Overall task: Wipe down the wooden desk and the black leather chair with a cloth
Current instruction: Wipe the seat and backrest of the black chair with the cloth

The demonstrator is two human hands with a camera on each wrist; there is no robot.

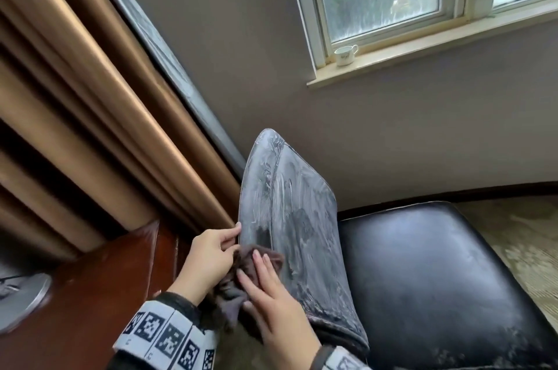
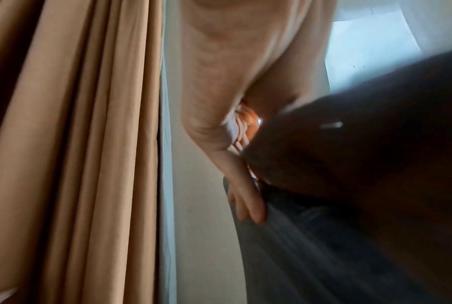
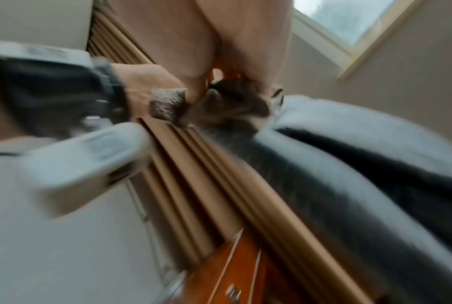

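The right hand (image 1: pixel 273 297) lies flat, fingers (image 1: pixel 259 261) straight, pressing the dark cloth (image 1: pixel 241 276) against the low near part of the chair backrest (image 1: pixel 296 218). The left hand (image 1: pixel 208 258) pinches the backrest's left edge between thumb and fingers, steadying it. The step in hand looks like the chair wipe: the backrest is streaked grey with smears, while the black seat (image 1: pixel 422 273) to the right shows dull patches. Next, I judge, the cloth needs long strokes up the backrest, then across the seat. The backrest stands near upright, its long axis running from the near low end up and away to a rounded top toward the far wall. The table (image 1: pixel 90 294) sits at the near left, beside the curtain (image 1: pixel 75 97).
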